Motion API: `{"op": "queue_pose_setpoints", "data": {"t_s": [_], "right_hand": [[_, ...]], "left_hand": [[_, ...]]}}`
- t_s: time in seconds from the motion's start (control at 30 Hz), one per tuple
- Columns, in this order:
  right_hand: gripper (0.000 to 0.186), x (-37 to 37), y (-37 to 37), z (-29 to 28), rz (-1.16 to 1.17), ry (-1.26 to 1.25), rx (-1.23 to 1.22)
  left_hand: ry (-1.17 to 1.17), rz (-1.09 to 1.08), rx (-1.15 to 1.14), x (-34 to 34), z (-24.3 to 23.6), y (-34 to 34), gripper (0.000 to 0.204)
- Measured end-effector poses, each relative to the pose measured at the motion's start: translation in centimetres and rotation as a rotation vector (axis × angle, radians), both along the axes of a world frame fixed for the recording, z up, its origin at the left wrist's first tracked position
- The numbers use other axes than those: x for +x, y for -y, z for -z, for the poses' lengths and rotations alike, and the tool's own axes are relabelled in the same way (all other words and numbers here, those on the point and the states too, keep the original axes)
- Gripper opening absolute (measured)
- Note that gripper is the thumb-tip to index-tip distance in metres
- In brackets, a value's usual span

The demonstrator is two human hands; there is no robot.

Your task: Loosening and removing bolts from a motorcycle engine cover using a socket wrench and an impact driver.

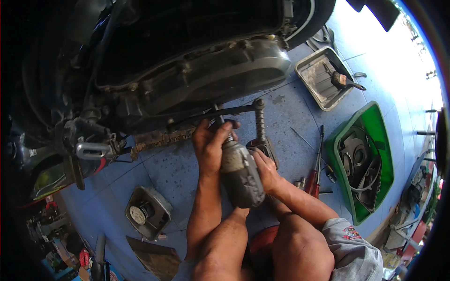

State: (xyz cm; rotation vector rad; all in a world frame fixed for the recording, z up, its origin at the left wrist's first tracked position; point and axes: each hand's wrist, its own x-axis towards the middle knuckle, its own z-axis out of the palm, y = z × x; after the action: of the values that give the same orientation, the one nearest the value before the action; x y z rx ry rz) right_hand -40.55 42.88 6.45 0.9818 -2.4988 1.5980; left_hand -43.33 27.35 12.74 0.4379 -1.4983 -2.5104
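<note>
My left hand point(211, 147) is closed round the front end of a worn power tool point(241, 182) with a dark, wrapped body, whose shaft points up at the underside of the dark engine casing point(197, 75). My right hand point(267, 171) grips the tool farther back on its right side, its fingers partly hidden behind it. A dark horizontal bar point(239, 109) crosses just above my left hand and joins a ribbed upright rod point(260, 124) beside the tool, which stands on a base partly behind my right hand.
A metal tray point(304, 70) holds a brush point(342, 81). A green bin point(384, 192) of dark parts is at right, beside screwdrivers point(315, 173) and sockets. A grey container point(157, 210) with a round part lies lower left, near cardboard point(159, 138). My knees are below the tool.
</note>
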Motion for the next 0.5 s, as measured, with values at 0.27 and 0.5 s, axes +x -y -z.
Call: {"op": "queue_pose_setpoints", "data": {"t_s": [0.27,0.5], "right_hand": [[0.038,-0.12,0.07,-0.25,-0.036,0.050,-0.019],[0.038,-0.15,0.08,-0.02,-0.062,0.080,-0.036]], "left_hand": [[-0.006,0.007,0.001,0.17,0.28,0.15,0.016],[-0.002,0.000,0.029,0.08,0.36,0.29,0.022]]}}
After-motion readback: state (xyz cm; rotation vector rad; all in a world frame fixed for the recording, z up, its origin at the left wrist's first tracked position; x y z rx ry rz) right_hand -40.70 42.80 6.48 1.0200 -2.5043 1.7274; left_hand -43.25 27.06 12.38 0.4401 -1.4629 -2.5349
